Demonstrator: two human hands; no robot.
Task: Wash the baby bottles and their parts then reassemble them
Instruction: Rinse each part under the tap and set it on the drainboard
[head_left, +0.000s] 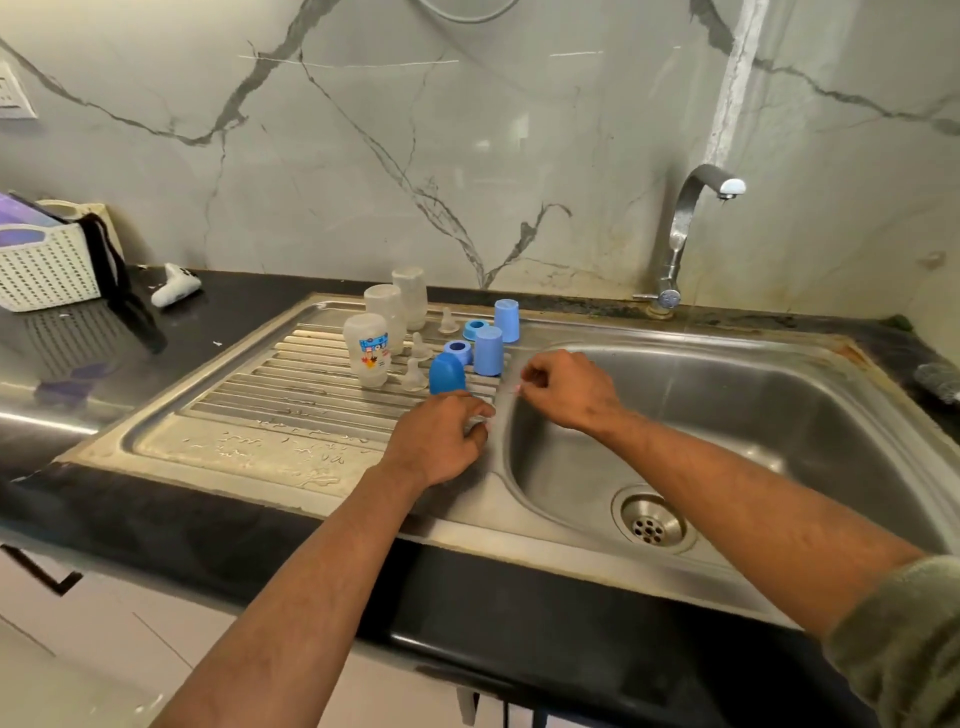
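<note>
On the ribbed drainboard (291, 395) beside the sink (727, 415), three upturned bottles (387, 322), nipples, blue rings and caps (488, 351) stand crowded together. Both the left hand (441, 441) and right hand (563, 387) curl loosely at its edge; whether either grip holds anything I cannot tell. A careless reach could topple the light caps into the basin.

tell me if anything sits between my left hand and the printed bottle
Yes. The dark blue cap and a clear nipple stand on the drainboard between the left hand and the printed bottle.
</note>
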